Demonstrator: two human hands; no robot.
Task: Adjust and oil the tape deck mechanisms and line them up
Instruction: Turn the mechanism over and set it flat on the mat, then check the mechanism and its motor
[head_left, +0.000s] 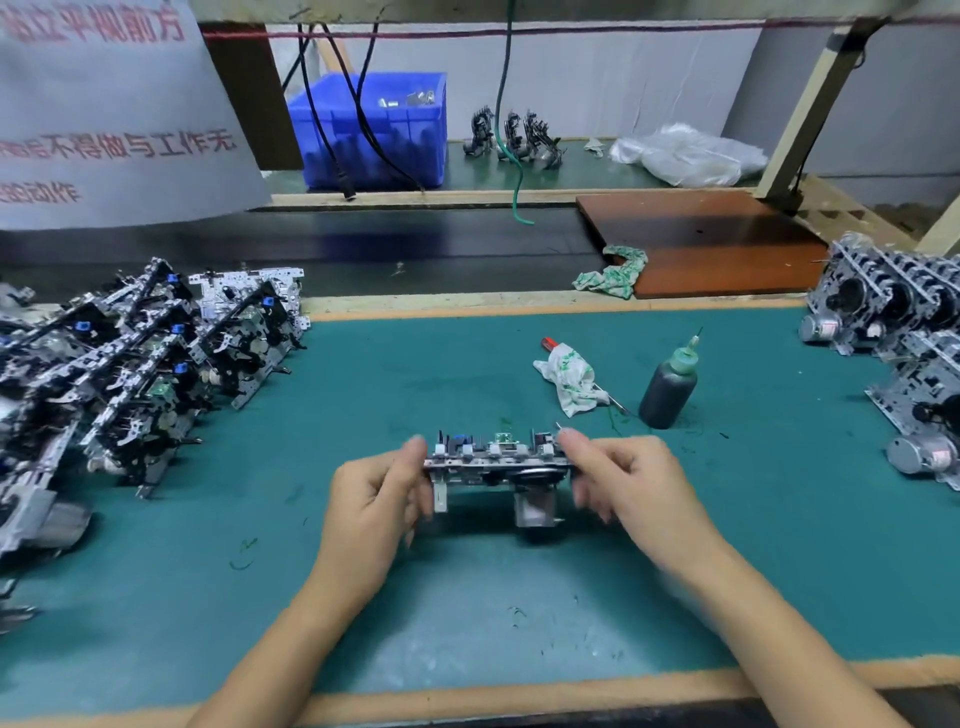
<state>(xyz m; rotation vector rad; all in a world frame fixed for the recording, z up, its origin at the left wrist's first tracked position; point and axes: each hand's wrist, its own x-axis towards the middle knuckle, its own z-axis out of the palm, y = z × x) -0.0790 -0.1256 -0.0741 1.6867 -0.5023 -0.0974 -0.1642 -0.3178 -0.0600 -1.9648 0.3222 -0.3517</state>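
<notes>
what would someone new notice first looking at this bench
Most likely the tape deck mechanism held above the middle of the green mat, gripped at its ends by the left hand and right hand. Next, the rows of mechanisms packed along the mat's left side and more mechanisms at its right edge. A dark oil bottle stands just beyond the hands, beside a cloth-wrapped tool.
</notes>
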